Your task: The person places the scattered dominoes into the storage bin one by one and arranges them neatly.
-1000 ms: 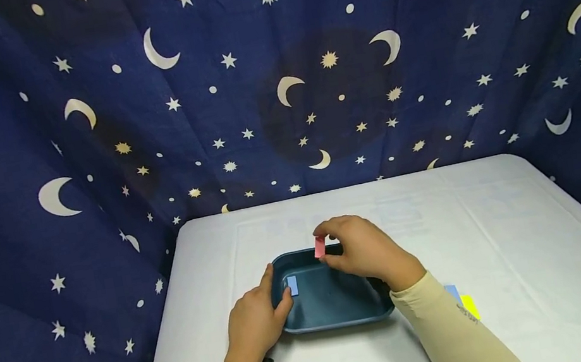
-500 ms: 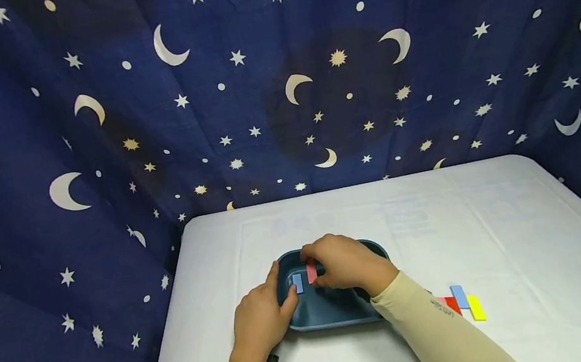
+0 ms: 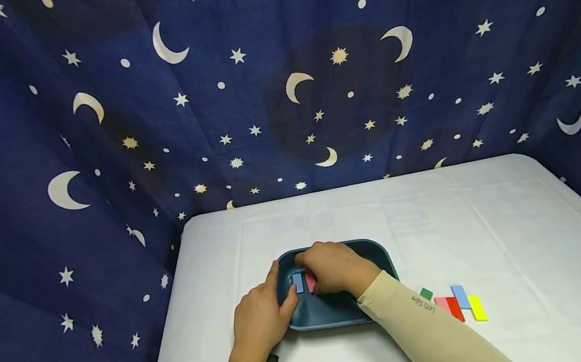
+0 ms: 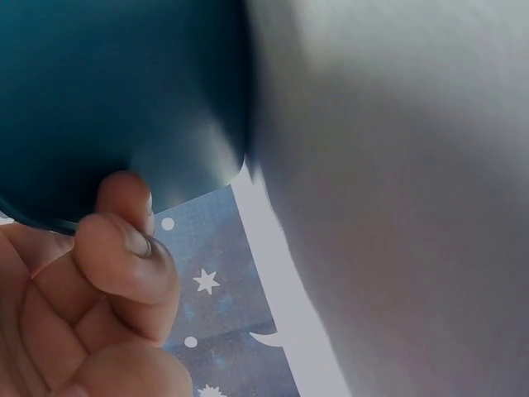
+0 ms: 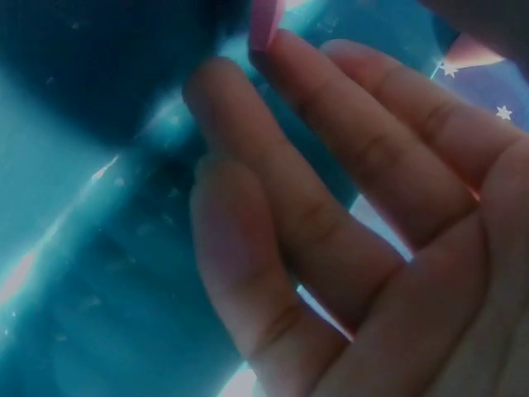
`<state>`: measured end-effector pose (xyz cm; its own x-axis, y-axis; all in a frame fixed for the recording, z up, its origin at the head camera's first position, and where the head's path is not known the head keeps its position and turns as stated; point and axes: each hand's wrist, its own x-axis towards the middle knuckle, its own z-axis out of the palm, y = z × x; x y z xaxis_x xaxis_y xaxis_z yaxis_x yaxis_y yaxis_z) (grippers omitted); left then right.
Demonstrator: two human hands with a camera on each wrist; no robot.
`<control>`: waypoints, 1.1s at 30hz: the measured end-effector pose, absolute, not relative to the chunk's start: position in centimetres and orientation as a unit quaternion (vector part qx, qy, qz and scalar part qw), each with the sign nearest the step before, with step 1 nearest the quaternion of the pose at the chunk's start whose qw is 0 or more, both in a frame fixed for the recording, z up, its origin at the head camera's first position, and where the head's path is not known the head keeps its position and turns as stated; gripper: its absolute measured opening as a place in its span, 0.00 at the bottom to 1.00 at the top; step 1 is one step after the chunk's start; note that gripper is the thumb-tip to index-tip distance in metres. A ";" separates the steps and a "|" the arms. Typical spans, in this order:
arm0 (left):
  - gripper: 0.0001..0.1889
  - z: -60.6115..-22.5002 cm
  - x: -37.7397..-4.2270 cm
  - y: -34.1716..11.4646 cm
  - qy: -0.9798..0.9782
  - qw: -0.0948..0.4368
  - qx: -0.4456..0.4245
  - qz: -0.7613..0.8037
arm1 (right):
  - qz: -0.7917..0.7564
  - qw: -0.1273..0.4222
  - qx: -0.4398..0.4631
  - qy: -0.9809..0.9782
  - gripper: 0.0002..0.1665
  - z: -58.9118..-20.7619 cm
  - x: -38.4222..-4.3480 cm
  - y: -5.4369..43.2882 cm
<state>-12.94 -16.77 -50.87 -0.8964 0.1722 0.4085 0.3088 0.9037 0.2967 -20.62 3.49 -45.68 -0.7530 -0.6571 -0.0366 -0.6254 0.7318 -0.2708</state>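
Observation:
A dark teal tray [image 3: 330, 314] lies on the table. My left hand [image 3: 258, 317] holds its left side, thumb over the rim; in the left wrist view, curled fingers [image 4: 128, 256] show at the tray's outer side. Inside, a flat light-blue rectangular block [image 3: 298, 283] stands against the left part of the tray. Just right of it, my right hand [image 3: 334, 266] reaches in and pinches a flat pink block [image 3: 310, 281], partly hidden by the fingers. In the right wrist view the pink block [image 5: 264, 23] shows at the fingertips, over the shiny tray floor.
Right of the tray, beside the right sleeve [image 3: 429, 321], lie loose flat blocks: green [image 3: 427, 294], pink [image 3: 442, 304], red [image 3: 455, 309], blue [image 3: 460, 296] and yellow [image 3: 478, 308]. A white cloth covers the table [image 3: 541, 267]. A star-patterned blue curtain [image 3: 254, 104] hangs behind.
My right hand has lowered the pink block from above the tray's far rim into the tray, beside the blue block. The right sleeve shifted left, uncovering more loose blocks. The left hand keeps its hold.

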 end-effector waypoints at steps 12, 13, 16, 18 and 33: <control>0.36 -50.6 -13.2 -16.6 -0.955 0.195 -0.133 -0.182 | -0.105 0.039 -0.345 0.932 0.16 -46.6 -20.8 3.5; 0.36 -50.6 -13.2 -16.5 -0.955 0.193 -0.133 -0.182 | -0.102 0.037 -0.343 0.933 0.16 -46.6 -20.8 3.5; 0.36 -50.6 -13.4 -16.4 -0.957 0.188 -0.128 -0.180 | -0.092 0.028 -0.339 0.936 0.17 -46.7 -20.9 3.3; 0.36 -50.6 -13.4 -16.4 -0.958 0.185 -0.125 -0.178 | -0.090 0.026 -0.340 0.936 0.18 -46.8 -20.9 3.2; 0.35 -50.7 -12.9 -16.6 -0.959 0.189 -0.119 -0.176 | -0.087 0.034 -0.341 0.935 0.19 -47.4 -20.8 2.5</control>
